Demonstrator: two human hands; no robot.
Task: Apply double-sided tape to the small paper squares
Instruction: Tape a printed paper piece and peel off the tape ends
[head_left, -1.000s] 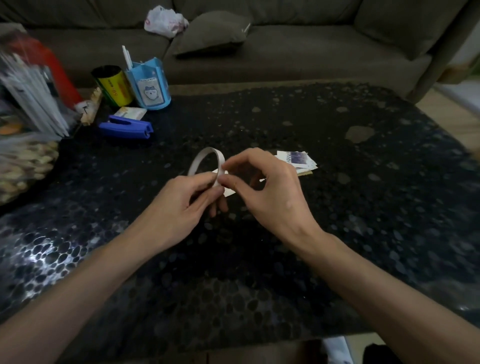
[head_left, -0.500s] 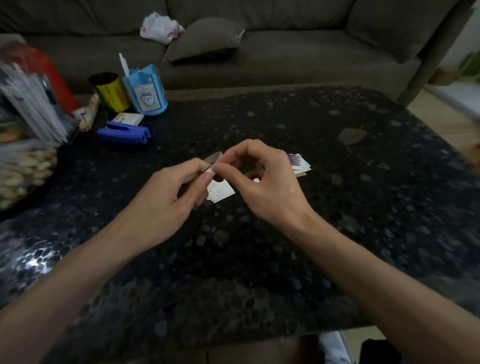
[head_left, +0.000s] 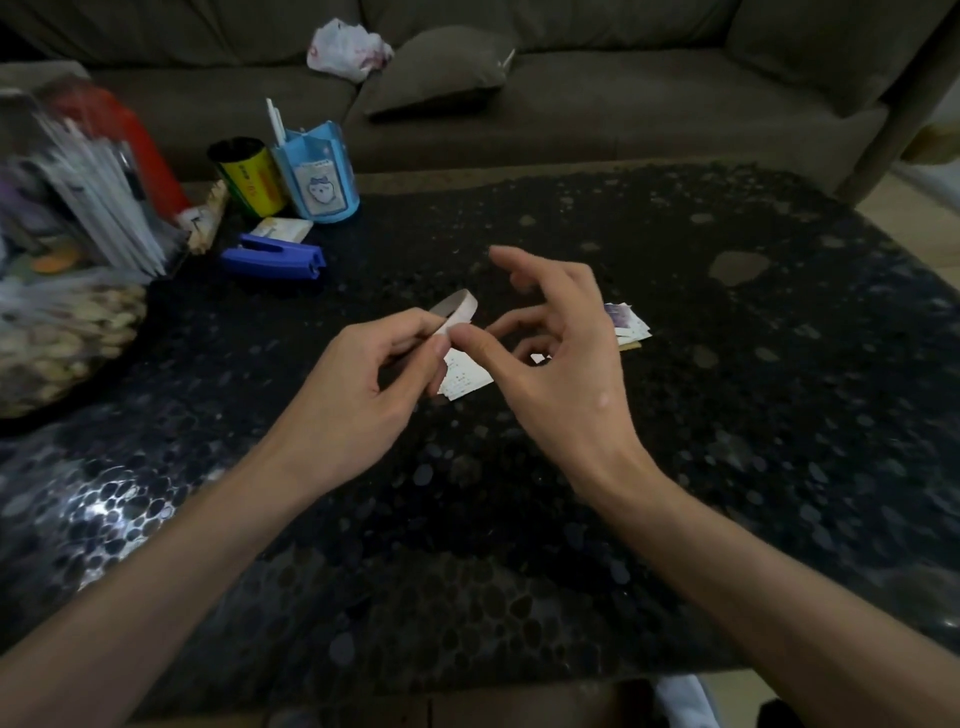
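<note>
low in the frame, both forearms reach in over the dark pebbled table (head_left: 467, 545). at centre the left hand (head_left: 363, 384) pinches the tape roll (head_left: 460, 309) between thumb and fingers. the right hand (head_left: 566, 374) is spread loose, fingers apart — only its thumb touches the roll. small paper squares (head_left: 467, 376) lie on the table just under both hands, with a second pile (head_left: 626, 322) right of centre. farther off, upper left — a blue stapler (head_left: 275, 257).

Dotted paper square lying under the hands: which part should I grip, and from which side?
Probably its right corner, coming in from the right with the right hand. The dotted paper square seems to lie flat on the table, and the left hand, holding the tape roll, covers its left side, so only the right edge is free to pinch.
</note>
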